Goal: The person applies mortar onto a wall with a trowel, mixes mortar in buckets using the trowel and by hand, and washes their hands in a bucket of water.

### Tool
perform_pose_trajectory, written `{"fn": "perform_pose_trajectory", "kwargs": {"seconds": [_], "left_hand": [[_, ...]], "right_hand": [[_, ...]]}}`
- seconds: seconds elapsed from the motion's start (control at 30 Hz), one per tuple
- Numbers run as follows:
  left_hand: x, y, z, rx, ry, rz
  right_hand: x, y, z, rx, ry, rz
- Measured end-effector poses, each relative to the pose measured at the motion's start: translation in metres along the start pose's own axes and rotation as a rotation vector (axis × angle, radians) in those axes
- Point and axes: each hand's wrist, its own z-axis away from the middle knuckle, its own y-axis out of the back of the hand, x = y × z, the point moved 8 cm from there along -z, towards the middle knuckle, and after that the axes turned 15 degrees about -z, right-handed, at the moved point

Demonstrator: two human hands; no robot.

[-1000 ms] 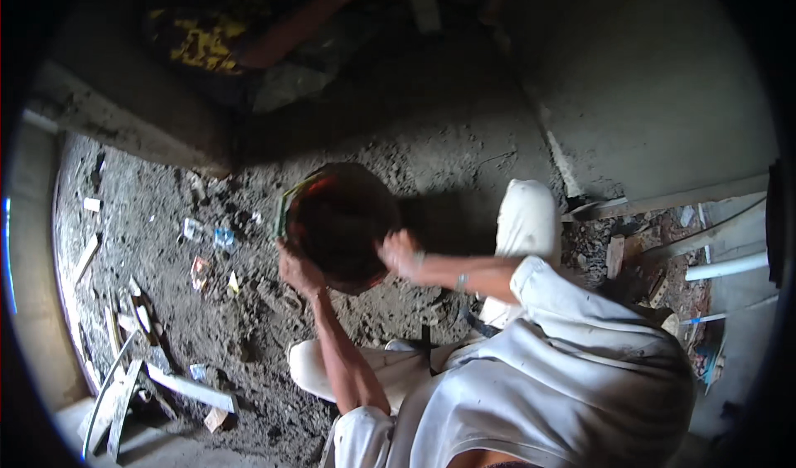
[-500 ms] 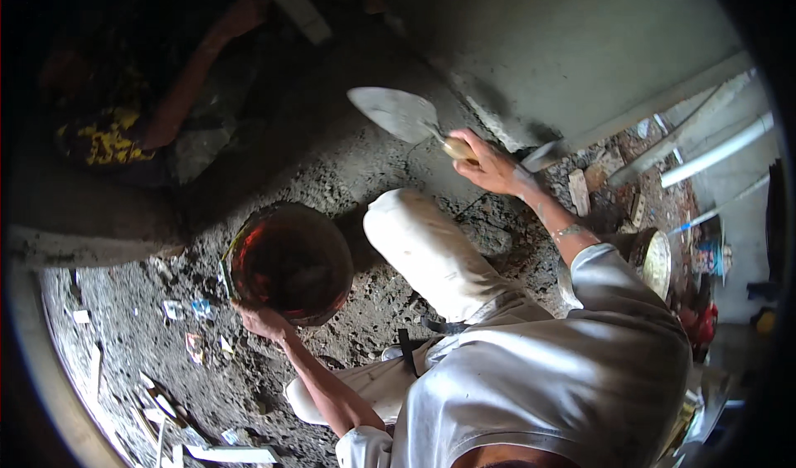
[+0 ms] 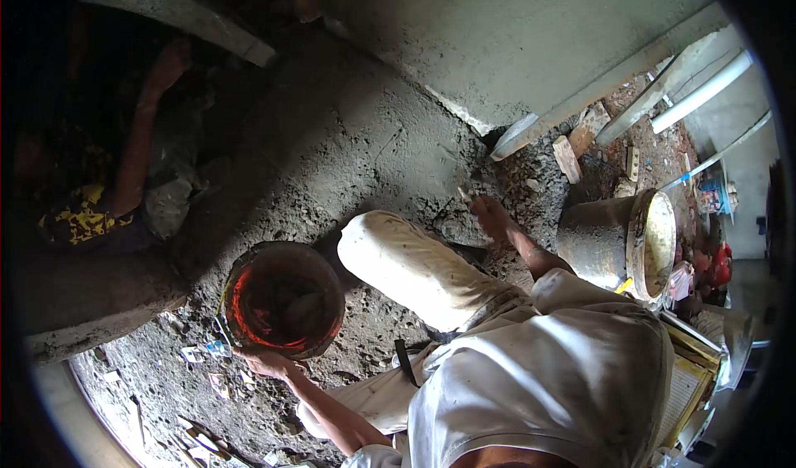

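In the head view, my left hand point(image 3: 262, 363) grips the near rim and handle of a dark bucket point(image 3: 283, 300), red-orange inside with grey material in it. Right of my raised knee, my right hand point(image 3: 489, 216) is closed round the trowel's pale handle point(image 3: 467, 195), low over rough grey ground; the blade is not clearly visible. A large mortar-crusted bucket point(image 3: 599, 248) lies or leans to the right of that hand.
Another person's arm point(image 3: 141, 136) is in shadow at left, beside a concrete ledge point(image 3: 104, 302). A plastered slab point(image 3: 531, 45) lies ahead. Pale pipes point(image 3: 701, 93), wood offcuts point(image 3: 566, 158) and clutter are at right. Scraps and strips litter the lower left floor.
My right hand left the bucket, raised the trowel half a second ago, and has since lowered it beside my knee. The view has shifted, bringing more of the right-hand bucket into sight.
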Motion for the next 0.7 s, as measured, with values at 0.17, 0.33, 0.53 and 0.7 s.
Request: {"fn": "perform_pose_trajectory", "kwargs": {"seconds": [0.17,0.33,0.53,0.7], "left_hand": [[-0.003,-0.002,0.002,-0.050,0.105,0.070],[-0.048,0.010,-0.022,0.193,-0.106,-0.106],[-0.016,0.003,-0.006,-0.015,0.030,0.094],[0.017,0.003,0.005,0.192,-0.250,-0.375]], "right_hand": [[-0.045,-0.019,-0.018,0.074,0.067,-0.130],[-0.041,-0.036,-0.029,0.162,0.009,-0.113],[-0.039,0.015,-0.082,0.276,0.497,0.525],[-0.095,0.001,-0.030,0.254,0.542,0.406]]}}
